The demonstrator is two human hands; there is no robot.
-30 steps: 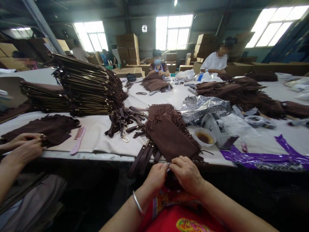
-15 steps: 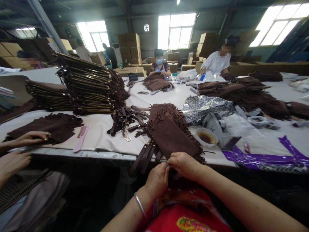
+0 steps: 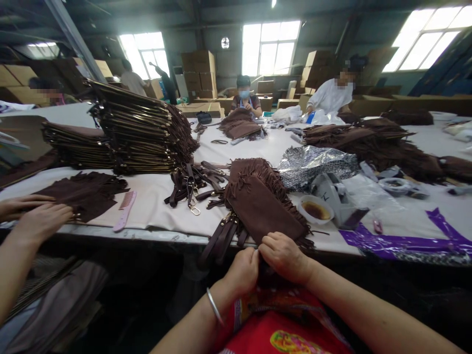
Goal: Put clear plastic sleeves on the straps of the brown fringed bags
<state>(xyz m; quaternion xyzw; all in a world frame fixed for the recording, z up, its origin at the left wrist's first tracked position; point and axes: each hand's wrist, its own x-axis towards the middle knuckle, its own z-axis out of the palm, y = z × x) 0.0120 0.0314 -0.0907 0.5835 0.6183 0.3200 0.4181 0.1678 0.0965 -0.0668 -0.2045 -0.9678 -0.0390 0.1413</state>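
My left hand (image 3: 241,270) and my right hand (image 3: 283,256) meet at the table's front edge, both closed, fingertips pinched together. Whatever lies between them is small and hidden by the fingers; a dark patch shows beneath. Just beyond my right hand lies a brown fringed pouch (image 3: 263,211), on top of more fringed brown material. Dark straps (image 3: 220,241) hang from its left side over the edge. Further left is a heap of brown straps with gold-coloured clasps (image 3: 194,210). A bowl of brown liquid (image 3: 315,209) stands right of the pouch.
Tall stacks of brown pouches (image 3: 140,132) rise at the left. A co-worker's hands (image 3: 42,219) rest at brown fringed material (image 3: 83,194), near a pink comb (image 3: 125,211). A grey tape dispenser (image 3: 337,201) and purple plastic (image 3: 398,243) lie right. Other people work across the table.
My hands stay together at the edge; the right has shifted slightly rightward and its fingers have closed in. The co-worker's hands at left have moved up onto the brown material.
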